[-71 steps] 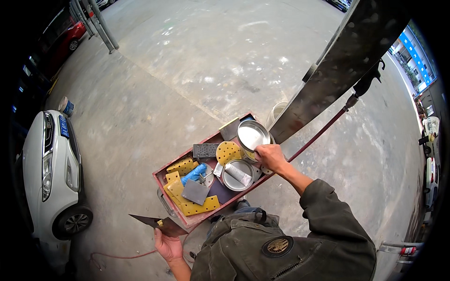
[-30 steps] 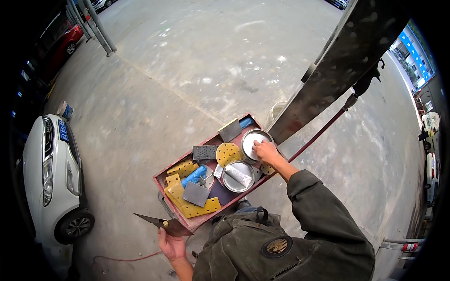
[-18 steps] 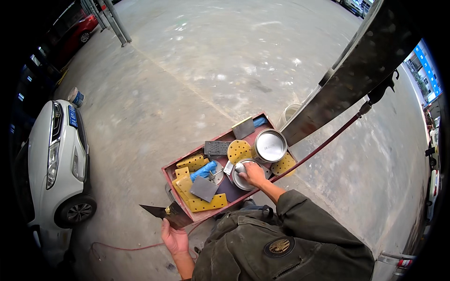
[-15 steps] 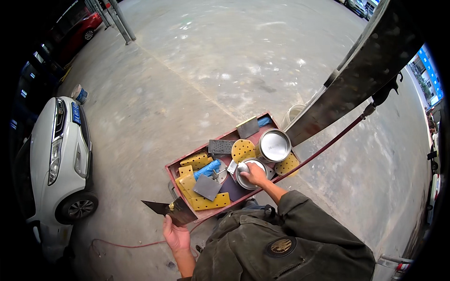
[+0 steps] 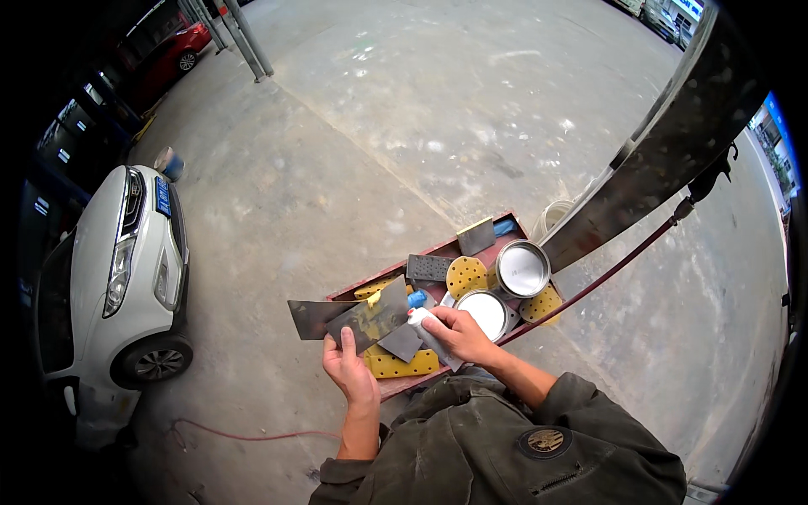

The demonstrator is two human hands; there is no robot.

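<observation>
My left hand (image 5: 352,370) holds two flat metal scrapers (image 5: 349,316) fanned out above the left end of a red tray (image 5: 400,271). My right hand (image 5: 459,334) grips a small white tube (image 5: 427,332) and points it at the scraper blades. Just right of that hand an open round can of white filler (image 5: 486,310) stands in the tray, and its metal lid (image 5: 523,268) lies beyond it. Yellow perforated sanding discs (image 5: 465,274), a dark sanding block (image 5: 430,268) and a yellow perforated pad (image 5: 400,364) lie in the tray too.
A long dark metal panel (image 5: 665,160) slants across the upper right. A red hose (image 5: 606,273) runs from it down toward the tray. A white car (image 5: 109,278) stands at the left, a red car (image 5: 172,50) far back. A white bucket (image 5: 551,217) sits behind the tray.
My right hand left the can lid, reached into the tray and came up with the white tube. My left hand lifted the scrapers from low at my side up over the tray.
</observation>
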